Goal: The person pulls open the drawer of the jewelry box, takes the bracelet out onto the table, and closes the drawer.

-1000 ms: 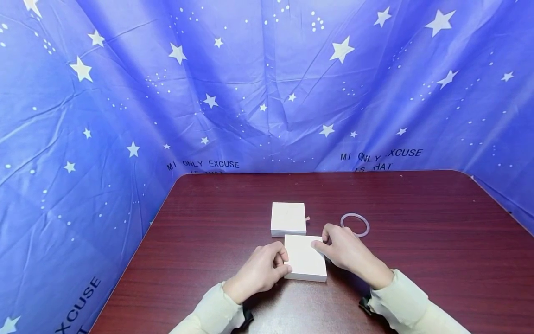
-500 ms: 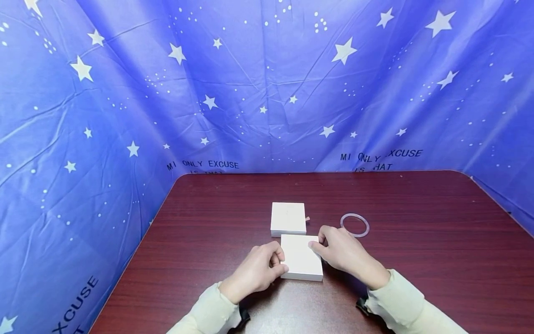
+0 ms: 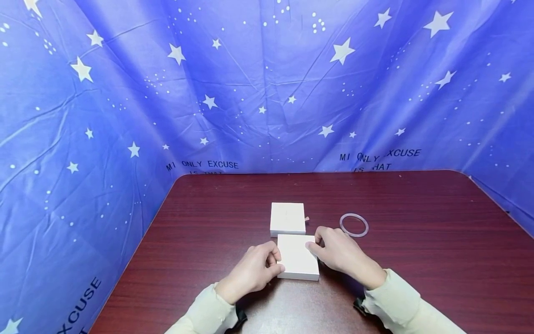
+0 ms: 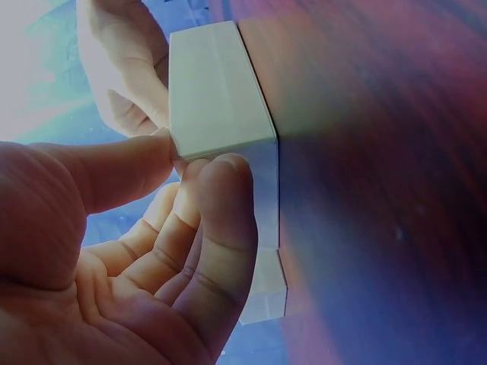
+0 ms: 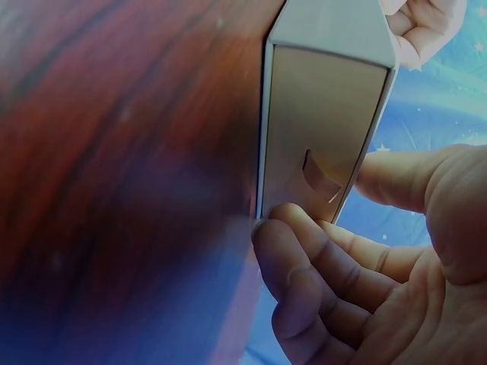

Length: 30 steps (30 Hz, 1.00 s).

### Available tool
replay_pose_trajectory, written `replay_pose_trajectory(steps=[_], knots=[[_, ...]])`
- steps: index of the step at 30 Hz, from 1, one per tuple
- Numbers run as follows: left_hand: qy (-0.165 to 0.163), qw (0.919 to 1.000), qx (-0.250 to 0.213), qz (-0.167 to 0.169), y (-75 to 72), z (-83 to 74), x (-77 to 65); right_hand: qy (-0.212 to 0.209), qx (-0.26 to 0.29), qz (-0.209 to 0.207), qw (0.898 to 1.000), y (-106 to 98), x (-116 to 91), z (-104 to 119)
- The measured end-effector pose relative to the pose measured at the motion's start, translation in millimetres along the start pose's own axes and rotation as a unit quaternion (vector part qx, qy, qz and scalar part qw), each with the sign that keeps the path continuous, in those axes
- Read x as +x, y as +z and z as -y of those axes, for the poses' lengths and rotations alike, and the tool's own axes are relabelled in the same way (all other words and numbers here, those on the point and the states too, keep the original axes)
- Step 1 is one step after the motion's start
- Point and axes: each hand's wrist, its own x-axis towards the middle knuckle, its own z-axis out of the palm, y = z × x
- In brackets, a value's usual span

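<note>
A flat white drawer box [image 3: 298, 258] lies on the table between my hands. My left hand [image 3: 255, 269] grips its left side, thumb at the top edge and curled fingers against the side in the left wrist view. With its thumb on the top near the right edge, my right hand [image 3: 344, 250] holds the other side. A small ribbon tab [image 5: 322, 177] sticks out of that right end, seen in the right wrist view. Just behind is a second white box [image 3: 288, 217], also with a small tab at its right. Behind my right hand lies a pale purple bangle [image 3: 354, 225].
The dark red wood-grain table [image 3: 200, 222] has rounded far corners. A blue star-printed cloth [image 3: 267, 83] hangs around its back and sides.
The near box has slid a little to the left, with both hands moving along on it. The second box and the bangle stay where they were.
</note>
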Motion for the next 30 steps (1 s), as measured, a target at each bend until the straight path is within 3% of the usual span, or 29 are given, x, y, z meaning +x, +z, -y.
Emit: replay_pose_trajectory(steps=[30], knots=[[-0.002,1.0,0.002,-0.001,-8.8,7.1,-5.1,-0.015,0.014,0.005,1.0,6.2,3.4,8.8]])
